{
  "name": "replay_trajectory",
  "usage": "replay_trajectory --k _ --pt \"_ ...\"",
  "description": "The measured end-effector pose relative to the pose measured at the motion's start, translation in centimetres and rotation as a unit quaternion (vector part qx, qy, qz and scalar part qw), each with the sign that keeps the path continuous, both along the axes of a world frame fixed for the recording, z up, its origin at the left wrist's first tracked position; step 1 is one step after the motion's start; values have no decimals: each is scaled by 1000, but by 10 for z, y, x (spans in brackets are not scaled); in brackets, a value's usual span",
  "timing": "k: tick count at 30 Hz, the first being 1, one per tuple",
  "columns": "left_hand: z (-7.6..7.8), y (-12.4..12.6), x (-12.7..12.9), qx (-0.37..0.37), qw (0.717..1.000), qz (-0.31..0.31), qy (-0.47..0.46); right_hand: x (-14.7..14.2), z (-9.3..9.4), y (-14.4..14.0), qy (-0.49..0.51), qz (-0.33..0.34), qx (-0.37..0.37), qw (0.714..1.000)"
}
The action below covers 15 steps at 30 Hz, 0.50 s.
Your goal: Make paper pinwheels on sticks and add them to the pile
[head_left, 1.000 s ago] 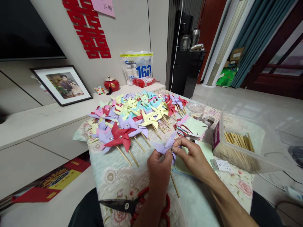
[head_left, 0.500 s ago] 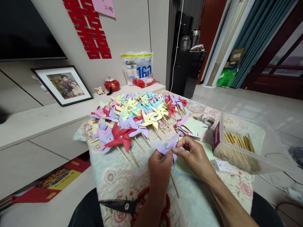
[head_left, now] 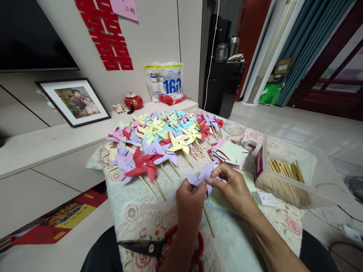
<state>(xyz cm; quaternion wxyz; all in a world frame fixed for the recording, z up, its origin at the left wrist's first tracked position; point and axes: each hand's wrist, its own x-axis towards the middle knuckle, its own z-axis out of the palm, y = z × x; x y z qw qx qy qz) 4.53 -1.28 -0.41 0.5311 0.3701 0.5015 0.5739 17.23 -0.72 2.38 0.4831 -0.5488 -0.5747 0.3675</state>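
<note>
Lilac paper pinwheel (head_left: 202, 175) on a thin wooden stick is being held above the table (head_left: 133, 211), pinched between both sets of fingers: the left hand (head_left: 189, 198) is gripping its lower blades, the right hand (head_left: 233, 189) its centre. Finished paper pinwheels (head_left: 159, 139) are lying just behind.

right hand (head_left: 231, 187) fingers slid inward on purple pinwheel (head_left: 202, 175), left hand (head_left: 189, 198) nudged left

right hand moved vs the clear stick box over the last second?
Barely. The right hand stays pinched on the purple pinwheel, left of the stick box, its fingertips only edging slightly toward the left hand.
</note>
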Motion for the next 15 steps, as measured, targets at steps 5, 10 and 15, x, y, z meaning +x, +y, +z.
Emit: replay_trajectory --k 5,10,15 --pt "1 0 0 -1 1000 -1 -1 1 0 -1 -9 4 3 1000" --pt "0 -1 0 2 1000 -4 1 1 2 -2 -18 -3 7 1000" --pt "-2 -1 1 0 1000 -9 -2 1 6 -3 -22 -3 6 1000"
